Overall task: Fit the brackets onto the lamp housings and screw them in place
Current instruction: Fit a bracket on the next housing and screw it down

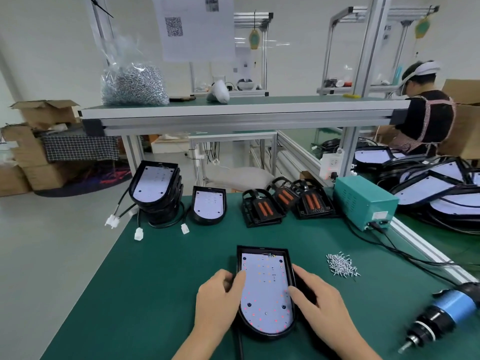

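Left hand (218, 300), right hand (320, 301) grip one lamp housing (265, 287); three brackets (261, 208) beyond.

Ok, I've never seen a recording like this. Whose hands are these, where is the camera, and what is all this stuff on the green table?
There is no machine here. A person wears a camera on the head, so this one picture looks forward and down at their own hands. The left hand and the right hand hold a black lamp housing by its sides. It lies on the green table with its white light board facing up. To its right lie a small pile of screws and a powered screwdriver. Further back stand black brackets, a stack of housings and a teal box.
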{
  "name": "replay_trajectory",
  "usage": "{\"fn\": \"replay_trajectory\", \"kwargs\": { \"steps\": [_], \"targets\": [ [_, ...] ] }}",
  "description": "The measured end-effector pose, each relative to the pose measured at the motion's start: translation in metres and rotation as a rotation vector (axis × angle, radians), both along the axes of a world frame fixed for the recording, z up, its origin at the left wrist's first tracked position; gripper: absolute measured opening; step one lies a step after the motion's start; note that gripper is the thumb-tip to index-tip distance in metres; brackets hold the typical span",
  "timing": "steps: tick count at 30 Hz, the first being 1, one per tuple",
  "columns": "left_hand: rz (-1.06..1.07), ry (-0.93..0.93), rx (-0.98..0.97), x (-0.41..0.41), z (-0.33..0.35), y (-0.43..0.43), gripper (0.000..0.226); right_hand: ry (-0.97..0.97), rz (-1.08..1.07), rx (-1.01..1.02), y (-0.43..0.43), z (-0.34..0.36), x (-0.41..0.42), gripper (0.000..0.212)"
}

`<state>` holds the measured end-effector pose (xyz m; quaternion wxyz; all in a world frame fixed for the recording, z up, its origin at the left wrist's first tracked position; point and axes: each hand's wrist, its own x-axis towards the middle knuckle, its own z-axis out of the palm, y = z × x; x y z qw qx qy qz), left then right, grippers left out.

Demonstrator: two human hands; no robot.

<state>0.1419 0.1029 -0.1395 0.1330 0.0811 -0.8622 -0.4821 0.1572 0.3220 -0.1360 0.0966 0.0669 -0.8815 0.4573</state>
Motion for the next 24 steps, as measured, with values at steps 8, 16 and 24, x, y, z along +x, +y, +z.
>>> {"fn": "replay_trajectory", "kwargs": {
  "steps": [8,16,24],
  "targets": [
    [-0.136,0.001,0.149,-0.024,0.004,-0.007,0.013,-0.022,-0.026,-0.022,-0.002,-0.001,0.002,0.046],
    [-0.126,0.031,0.173,-0.028,-0.002,-0.009,0.012,-0.078,-0.129,-0.265,-0.004,0.001,-0.013,0.009],
    [-0.104,0.032,0.205,-0.029,-0.006,-0.012,0.013,-0.114,-0.301,-0.262,-0.020,0.044,-0.127,0.027]
  ]
}}
